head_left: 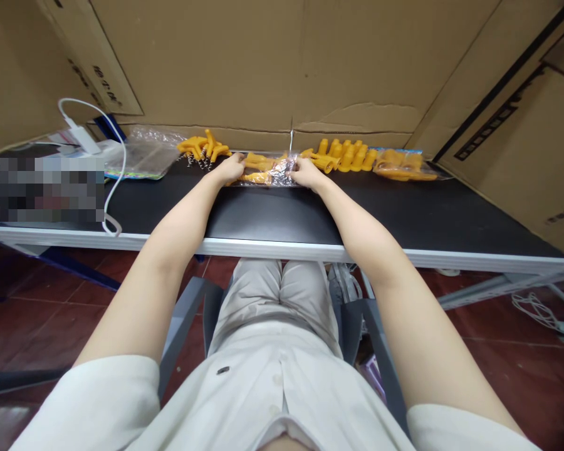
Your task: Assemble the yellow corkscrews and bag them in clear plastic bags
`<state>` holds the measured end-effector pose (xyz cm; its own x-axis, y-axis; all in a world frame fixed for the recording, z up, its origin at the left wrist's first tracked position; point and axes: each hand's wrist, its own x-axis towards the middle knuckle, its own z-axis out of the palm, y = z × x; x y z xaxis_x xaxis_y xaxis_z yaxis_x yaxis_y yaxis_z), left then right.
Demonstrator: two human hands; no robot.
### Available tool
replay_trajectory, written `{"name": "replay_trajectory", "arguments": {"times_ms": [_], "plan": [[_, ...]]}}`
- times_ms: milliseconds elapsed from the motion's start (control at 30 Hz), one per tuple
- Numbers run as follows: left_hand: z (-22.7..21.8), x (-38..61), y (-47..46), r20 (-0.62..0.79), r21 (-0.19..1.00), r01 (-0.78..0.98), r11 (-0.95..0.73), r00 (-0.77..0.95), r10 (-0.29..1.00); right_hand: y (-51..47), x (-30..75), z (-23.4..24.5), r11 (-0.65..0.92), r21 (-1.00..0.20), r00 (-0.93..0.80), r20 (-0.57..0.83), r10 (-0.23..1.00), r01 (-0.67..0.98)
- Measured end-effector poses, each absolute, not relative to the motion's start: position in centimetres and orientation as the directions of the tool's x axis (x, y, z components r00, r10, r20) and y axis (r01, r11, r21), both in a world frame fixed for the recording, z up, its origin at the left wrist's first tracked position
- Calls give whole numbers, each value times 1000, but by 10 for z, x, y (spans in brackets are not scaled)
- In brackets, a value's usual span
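In the upper middle of the frame, the left hand (230, 168) and the right hand (307, 172) each grip, with curled fingers, one end of a clear bag (267, 173) lying on the bench (263, 216). Loose orange pieces (345, 156) stand just beside it, with filled bags (404, 164) further right.

The bag (267, 172) is clear plastic, glossy and crinkled. The orange pieces (345, 158) look like smooth, matt plastic. The table top (272, 216) is black, smooth and matt. The walls (216, 56) are brown cardboard, dull and creased. The cable (121, 164) is smooth, glossy white plastic.
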<state>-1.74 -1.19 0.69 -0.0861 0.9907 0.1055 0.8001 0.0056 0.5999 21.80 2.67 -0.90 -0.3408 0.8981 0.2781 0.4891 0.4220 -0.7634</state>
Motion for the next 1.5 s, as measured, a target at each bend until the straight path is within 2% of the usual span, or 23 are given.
{"name": "replay_trajectory", "arguments": {"times_ms": [100,233,333,433,533,633,700,800,867,1033,1233,1400,1500], "plan": [[5,-19,-8,112,594,805,-15,-64,992,20,221,-1,428,-703,-348,267,899,568],[9,-16,-9,117,501,863,-64,6,993,21,232,8,385,-493,-204,381,902,780],[15,-10,-17,53,397,917,-43,23,998,25,245,11,302,-351,-97,497,862,886],[20,-5,-26,-42,298,954,-25,39,998,22,256,13,195,-283,-39,477,878,939],[21,-2,-30,-90,240,970,-29,52,995,17,260,17,125,-280,-12,374,928,952],[20,-3,-27,-95,229,973,-24,47,994,19,262,20,117,-345,16,359,933,931],[19,-5,-25,-101,215,976,-17,40,994,24,265,19,187,-401,-41,346,937,897],[18,-7,-22,-104,191,981,-12,32,994,33,271,12,325,-434,-226,265,937,840],[18,-8,-21,-100,191,982,-5,25,995,39,274,7,377,-393,-307,229,924,839],[16,-12,-19,-86,219,975,21,-2,996,50,278,-5,429,-247,-381,221,898,869],[12,-19,-11,-75,248,968,23,-4,997,46,272,-2,465,-284,-419,208,884,839],[7,-25,-5,-52,280,960,28,-13,999,31,266,7,429,-183,-401,175,899,884],[4,-28,-2,-30,296,955,4,5,1000,25,265,11,410,-167,-380,182,907,897]]}}
